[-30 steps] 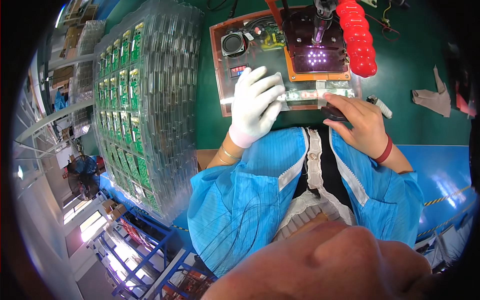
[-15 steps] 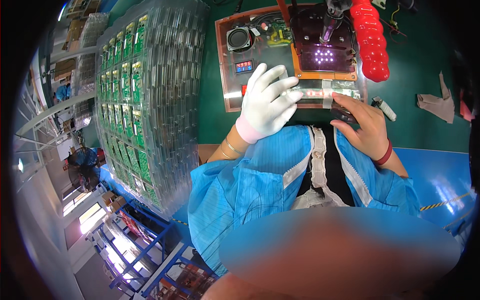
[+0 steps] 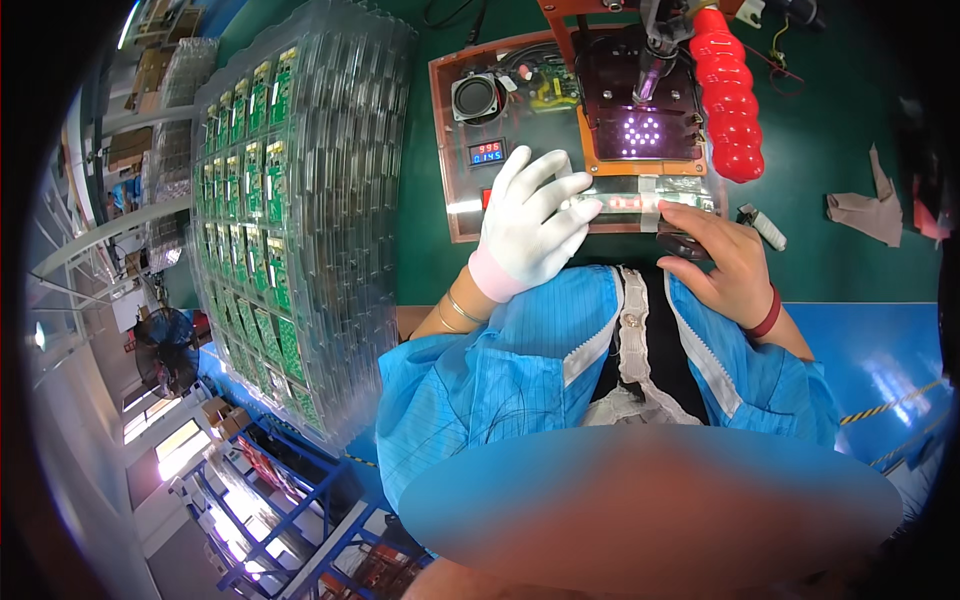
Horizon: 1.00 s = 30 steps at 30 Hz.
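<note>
My left hand (image 3: pixel 535 225), in a white glove with a pink cuff, hovers at the front of a reddish clear-topped box (image 3: pixel 545 130), fingers spread and nothing visible in them. My bare right hand (image 3: pixel 725 255) is bent round a black rounded object (image 3: pixel 683 246), which shows between thumb and forefinger. Its other fingers are partly hidden. The forefinger tip rests by a taped strip with red lights (image 3: pixel 630 202) along the box's front. Above that strip, an orange-framed fixture holds a dark panel (image 3: pixel 635 95) with a lit dot pattern. A red ribbed handle (image 3: pixel 727 100) stands beside it.
Stacked clear trays of green circuit boards (image 3: pixel 300 220) rise on the left. A small white roll (image 3: pixel 770 230) and a beige cloth scrap (image 3: pixel 868 205) lie to the right on the green mat (image 3: pixel 800 270). A speaker (image 3: pixel 478 98) and digital meter (image 3: pixel 487 152) sit in the box.
The view has shifted slightly, so the bench appears lower. The lit dot pattern and the meter's reading have changed. Both hands keep nearly the same pose and place at the box.
</note>
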Motion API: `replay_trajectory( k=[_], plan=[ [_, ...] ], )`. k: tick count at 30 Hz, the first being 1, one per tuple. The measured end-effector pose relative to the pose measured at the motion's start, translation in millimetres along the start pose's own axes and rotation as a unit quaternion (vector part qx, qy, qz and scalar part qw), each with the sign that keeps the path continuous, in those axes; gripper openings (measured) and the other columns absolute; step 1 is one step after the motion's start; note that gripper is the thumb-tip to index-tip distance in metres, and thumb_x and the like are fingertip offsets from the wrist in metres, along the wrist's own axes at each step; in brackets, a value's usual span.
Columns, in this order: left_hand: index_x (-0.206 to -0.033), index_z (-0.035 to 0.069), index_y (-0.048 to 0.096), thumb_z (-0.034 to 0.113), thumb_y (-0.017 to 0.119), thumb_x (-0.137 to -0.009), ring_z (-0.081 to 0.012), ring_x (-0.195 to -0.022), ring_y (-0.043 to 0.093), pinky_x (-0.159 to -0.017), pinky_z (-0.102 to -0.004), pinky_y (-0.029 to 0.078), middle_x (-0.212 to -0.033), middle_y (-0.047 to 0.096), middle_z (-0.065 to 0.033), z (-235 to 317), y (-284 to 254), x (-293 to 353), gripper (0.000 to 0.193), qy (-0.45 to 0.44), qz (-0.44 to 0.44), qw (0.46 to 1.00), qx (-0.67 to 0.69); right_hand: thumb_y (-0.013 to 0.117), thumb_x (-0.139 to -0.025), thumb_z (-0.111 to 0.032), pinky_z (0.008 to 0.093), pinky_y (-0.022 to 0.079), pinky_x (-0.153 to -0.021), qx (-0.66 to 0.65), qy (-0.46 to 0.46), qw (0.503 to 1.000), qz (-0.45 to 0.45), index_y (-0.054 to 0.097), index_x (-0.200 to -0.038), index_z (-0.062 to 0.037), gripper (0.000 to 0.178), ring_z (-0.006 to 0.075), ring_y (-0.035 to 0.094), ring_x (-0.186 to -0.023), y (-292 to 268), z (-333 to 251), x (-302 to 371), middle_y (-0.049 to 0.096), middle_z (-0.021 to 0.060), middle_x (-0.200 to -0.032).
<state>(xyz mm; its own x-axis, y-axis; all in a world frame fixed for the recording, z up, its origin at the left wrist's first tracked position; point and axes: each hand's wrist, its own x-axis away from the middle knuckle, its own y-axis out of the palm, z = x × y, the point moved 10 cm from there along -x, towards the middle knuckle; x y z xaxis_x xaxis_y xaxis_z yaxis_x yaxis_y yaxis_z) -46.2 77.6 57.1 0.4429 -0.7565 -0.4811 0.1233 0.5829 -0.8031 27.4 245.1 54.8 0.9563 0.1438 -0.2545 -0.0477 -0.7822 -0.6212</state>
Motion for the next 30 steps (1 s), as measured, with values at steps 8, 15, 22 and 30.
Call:
replay_trajectory(
  k=[8,15,22,30],
  plan=[
    [-0.107,0.013,0.069,0.012,0.074,-0.078,-0.0327,-0.12,0.059,-0.113,-0.0553,0.036,-0.12,0.068,-0.0063,4.7,-7.1,-9.1,0.029,0.003,0.017,1.0,0.0,0.085,-0.076,-0.014,0.0349,0.057,-0.092,-0.006,-0.009,1.0,0.0,0.067,-0.123,-0.0001,0.052,0.0294,0.073,-0.107,-0.2,-1.0,-1.5,0.072,0.0135,-0.128],
    [-0.105,0.013,0.07,0.011,0.074,-0.078,-0.0322,-0.118,0.06,-0.111,-0.0541,0.038,-0.119,0.068,-0.0074,2.1,-7.1,-3.6,0.028,0.002,0.029,0.999,0.02,0.085,-0.075,-0.013,0.0351,0.057,-0.091,0.006,-0.016,0.999,0.034,0.067,-0.123,-0.0001,0.052,0.0297,0.073,-0.105,-12.2,-1.2,2.8,0.073,0.0144,-0.126],
    [-0.103,0.01,0.071,0.011,0.073,-0.079,-0.0321,-0.113,0.062,-0.11,-0.0527,0.039,-0.117,0.07,-0.0086,-4.5,-19.4,3.6,0.025,-0.012,0.037,0.999,0.019,0.085,-0.076,-0.013,0.0341,0.058,-0.086,0.081,-0.025,0.996,0.039,0.067,-0.124,-0.0013,0.053,0.0279,0.074,-0.099,-17.0,-2.5,3.4,0.074,0.0145,-0.122],
    [-0.1,0.009,0.071,0.012,0.072,-0.079,-0.0292,-0.107,0.064,-0.108,-0.0496,0.041,-0.111,0.072,-0.0065,-3.2,-17.4,8.5,0.021,0.005,0.06,0.998,0.018,0.082,-0.079,-0.02,0.0316,0.057,-0.074,0.256,-0.058,0.963,-0.057,0.064,-0.132,-0.0041,0.058,0.0227,0.072,-0.081,-4.2,-28.9,-4.7,0.071,0.0149,-0.125]
  ],
)
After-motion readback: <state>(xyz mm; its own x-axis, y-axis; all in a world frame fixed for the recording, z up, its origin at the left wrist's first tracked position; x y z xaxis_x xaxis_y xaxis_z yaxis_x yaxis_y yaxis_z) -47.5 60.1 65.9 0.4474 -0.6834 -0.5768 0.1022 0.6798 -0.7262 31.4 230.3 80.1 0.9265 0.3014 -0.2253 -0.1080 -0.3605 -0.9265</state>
